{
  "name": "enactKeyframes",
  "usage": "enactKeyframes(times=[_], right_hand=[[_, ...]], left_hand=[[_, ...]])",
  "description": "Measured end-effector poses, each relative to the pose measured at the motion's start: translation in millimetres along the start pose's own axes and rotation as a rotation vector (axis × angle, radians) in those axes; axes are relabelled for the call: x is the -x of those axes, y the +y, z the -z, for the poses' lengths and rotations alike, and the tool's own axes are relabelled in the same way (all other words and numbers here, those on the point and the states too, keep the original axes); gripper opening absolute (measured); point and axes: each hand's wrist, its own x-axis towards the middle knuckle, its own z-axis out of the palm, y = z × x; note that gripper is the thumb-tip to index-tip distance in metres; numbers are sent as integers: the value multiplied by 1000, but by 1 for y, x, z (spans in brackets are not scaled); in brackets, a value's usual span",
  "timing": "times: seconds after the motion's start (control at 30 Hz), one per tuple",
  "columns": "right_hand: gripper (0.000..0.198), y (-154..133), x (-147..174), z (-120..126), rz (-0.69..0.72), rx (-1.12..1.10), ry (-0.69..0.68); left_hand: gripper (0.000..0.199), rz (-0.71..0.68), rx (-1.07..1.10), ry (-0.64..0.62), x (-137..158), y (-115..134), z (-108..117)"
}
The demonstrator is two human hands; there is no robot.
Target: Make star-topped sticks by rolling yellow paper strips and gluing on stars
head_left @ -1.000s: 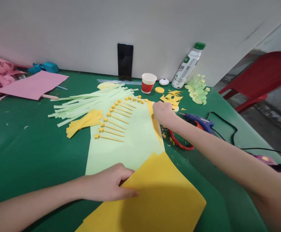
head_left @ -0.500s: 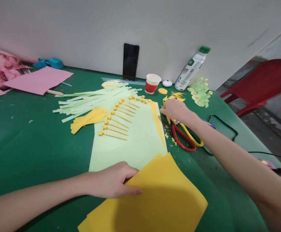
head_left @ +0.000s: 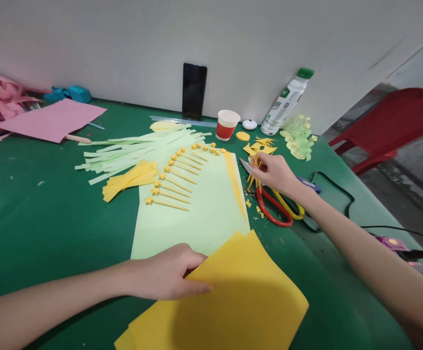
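My left hand [head_left: 175,272] grips yellow paper sheets [head_left: 240,291] at their left edge, thumb on top, fingers hidden beneath. Over at the right, my right hand [head_left: 271,170] pinches thin yellow paper scraps [head_left: 255,182] that dangle from its fingertips. Just below it lie scissors [head_left: 275,209] with one red and one yellow handle, partly covered by the scraps. A pale green sheet [head_left: 189,228] carries a slanting row of yellow paper stars on thin sticks [head_left: 175,187], with several loose stars [head_left: 213,146] at its top. A narrow yellow strip [head_left: 235,182] lies along its right edge.
Green strips [head_left: 124,150] and yellow strips [head_left: 129,180] lie to the left. At the back stand a phone [head_left: 194,91], a paper cup [head_left: 227,125] and a leaning bottle [head_left: 286,104]. Pink paper [head_left: 56,119] is far left; a cable [head_left: 337,184] and red chair [head_left: 397,121] are right.
My right hand has lifted slightly from the pile beside the scissors, with yellow scraps now hanging from its fingers. My left hand stays on the yellow sheets.
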Motion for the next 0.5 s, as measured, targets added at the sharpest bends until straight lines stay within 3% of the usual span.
enactKeyframes(times=[0.27,0.5], right_hand=[[25,18,4,-15,-18,-234,117],[33,9,-3,-8,-9,-470,372]], left_hand=[[18,36,-14,-1,0,3,0],[20,42,4,-11,-1,0,0]])
